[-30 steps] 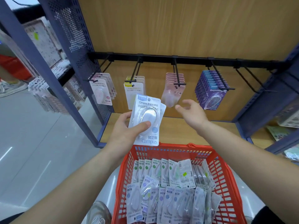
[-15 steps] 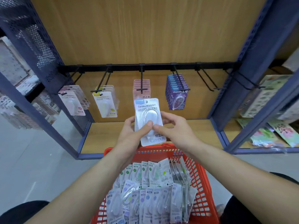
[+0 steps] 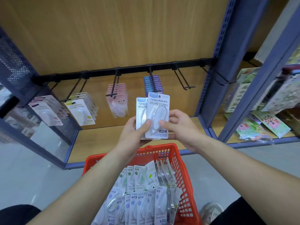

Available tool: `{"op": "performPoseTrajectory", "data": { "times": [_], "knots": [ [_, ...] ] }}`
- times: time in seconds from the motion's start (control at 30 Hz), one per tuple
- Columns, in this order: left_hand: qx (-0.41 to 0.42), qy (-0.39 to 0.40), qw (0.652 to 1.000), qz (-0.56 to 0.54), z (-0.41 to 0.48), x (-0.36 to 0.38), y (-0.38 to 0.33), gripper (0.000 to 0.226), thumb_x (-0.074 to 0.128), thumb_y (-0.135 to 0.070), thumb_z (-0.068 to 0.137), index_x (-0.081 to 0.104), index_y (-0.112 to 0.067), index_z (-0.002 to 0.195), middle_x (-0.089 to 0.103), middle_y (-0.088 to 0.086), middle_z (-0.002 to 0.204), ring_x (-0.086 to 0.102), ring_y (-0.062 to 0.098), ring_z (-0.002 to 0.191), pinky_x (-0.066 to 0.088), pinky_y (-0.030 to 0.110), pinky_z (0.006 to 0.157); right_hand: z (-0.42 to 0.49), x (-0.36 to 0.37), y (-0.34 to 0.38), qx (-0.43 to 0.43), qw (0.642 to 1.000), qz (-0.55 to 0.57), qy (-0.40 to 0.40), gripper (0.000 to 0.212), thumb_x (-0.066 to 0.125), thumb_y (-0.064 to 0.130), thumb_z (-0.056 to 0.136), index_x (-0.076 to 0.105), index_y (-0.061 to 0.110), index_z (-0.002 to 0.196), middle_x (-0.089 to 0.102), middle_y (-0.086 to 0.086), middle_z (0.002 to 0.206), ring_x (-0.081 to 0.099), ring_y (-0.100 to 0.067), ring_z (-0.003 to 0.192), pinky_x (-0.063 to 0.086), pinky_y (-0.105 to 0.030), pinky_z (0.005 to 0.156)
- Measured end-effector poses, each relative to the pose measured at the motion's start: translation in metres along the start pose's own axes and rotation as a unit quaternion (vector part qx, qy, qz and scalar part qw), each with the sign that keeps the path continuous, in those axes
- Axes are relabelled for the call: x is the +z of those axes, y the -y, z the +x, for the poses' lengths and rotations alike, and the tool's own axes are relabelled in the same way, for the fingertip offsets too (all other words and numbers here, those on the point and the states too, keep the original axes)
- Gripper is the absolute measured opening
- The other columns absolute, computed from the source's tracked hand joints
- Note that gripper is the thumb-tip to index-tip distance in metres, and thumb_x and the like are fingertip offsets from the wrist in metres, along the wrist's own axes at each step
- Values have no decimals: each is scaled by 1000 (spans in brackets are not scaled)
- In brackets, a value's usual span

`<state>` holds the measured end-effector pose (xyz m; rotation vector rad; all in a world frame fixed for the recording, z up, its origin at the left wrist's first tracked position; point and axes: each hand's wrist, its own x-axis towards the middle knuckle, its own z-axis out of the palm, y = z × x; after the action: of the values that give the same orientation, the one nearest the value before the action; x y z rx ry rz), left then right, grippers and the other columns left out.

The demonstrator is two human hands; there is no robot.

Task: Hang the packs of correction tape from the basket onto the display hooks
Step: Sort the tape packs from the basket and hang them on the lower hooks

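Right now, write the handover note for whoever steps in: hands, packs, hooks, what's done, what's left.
Left hand: grips two white packs, fanned, above the red basket.
Right hand: pinches the front pack of the two.
Done: four hooks on the rail carry pale pink packs, yellow packs, pink packs and purple packs.
Left: hang the two held packs; the empty hook right of the purple ones looks free. Many basket packs are not yet hung.
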<state>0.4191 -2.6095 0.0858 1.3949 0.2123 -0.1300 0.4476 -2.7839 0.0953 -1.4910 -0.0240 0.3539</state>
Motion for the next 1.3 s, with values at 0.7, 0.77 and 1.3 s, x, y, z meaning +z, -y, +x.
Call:
{"op": "performPoseTrajectory", "data": {
  "times": [0.7, 0.77, 1.3],
  "knots": [
    [-21, -63, 998, 20, 57, 41, 37, 37, 65, -27, 99, 57, -17, 133, 74, 7, 117, 76, 16, 85, 61, 36, 73, 70, -107, -16, 17, 986, -96, -136, 33, 68, 14, 97, 53, 19, 126, 73, -4, 112, 73, -22, 99, 60, -50, 90],
    [-19, -61, 998, 13, 58, 41, 37, 36, 66, -26, 99, 57, -18, 133, 74, 7, 117, 76, 15, 83, 61, 35, 72, 73, -107, -17, 10, 985, -104, -136, 34, 67, 16, 98, 54, 20, 129, 72, -2, 113, 73, -21, 100, 61, -48, 89],
    [7, -76, 997, -21, 74, 61, 32, 51, 81, -18, 86, 56, -16, 130, 75, 3, 117, 75, 24, 100, 62, 34, 74, 49, -79, -6, 28, 990, -125, -49, 28, 65, 39, 98, 60, 18, 117, 75, -2, 108, 74, -19, 97, 60, -39, 85]
  ]
}}
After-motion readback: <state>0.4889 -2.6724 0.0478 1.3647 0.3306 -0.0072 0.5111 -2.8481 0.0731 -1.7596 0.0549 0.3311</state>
